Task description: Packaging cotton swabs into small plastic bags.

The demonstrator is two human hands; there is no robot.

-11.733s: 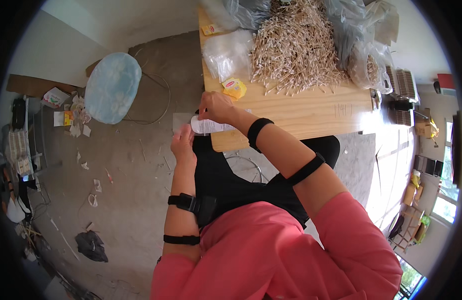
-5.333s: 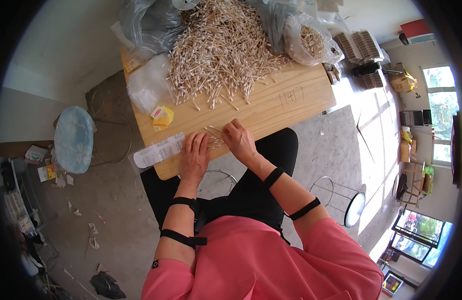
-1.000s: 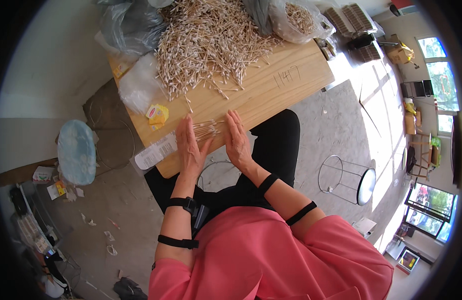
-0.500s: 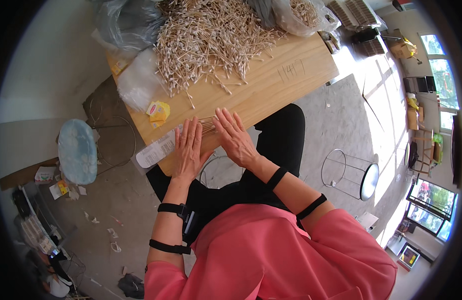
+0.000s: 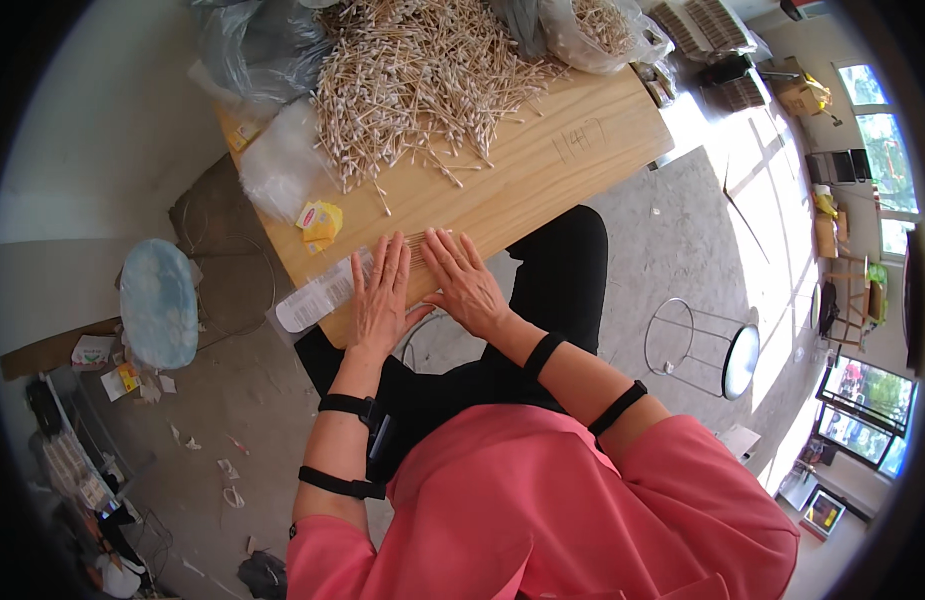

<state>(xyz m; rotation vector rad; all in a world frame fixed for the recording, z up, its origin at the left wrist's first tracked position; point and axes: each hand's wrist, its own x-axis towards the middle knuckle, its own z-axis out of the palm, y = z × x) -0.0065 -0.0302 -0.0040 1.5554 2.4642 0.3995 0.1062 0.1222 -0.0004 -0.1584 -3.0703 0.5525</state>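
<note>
My left hand point(image 5: 380, 300) lies nearly flat at the near edge of the wooden table point(image 5: 542, 165), fingers stretched out. Beside it my right hand point(image 5: 470, 288) is also flat, fingers extended and slanting toward the left one. A small row of cotton swabs point(image 5: 415, 250) shows in the narrow gap between the fingertips; the hands partly cover it. Left of my left hand, and touching or partly under it, are clear plastic packets with white printed labels point(image 5: 317, 300). Beyond the hands a large loose heap of cotton swabs point(image 5: 422, 90) spreads over the table.
Yellow cards point(image 5: 322, 226) lie near the table's left edge, below a clear plastic bag point(image 5: 280, 165). Grey plastic bags point(image 5: 257, 50) and a bag of swabs point(image 5: 602, 35) stand at the back. A blue-covered stool point(image 5: 158, 303) is left, a round metal-legged stool point(image 5: 739, 360) right.
My right hand has shifted slightly closer to my left, and the gap of visible swabs between them has narrowed. The packets stay in about the same place.
</note>
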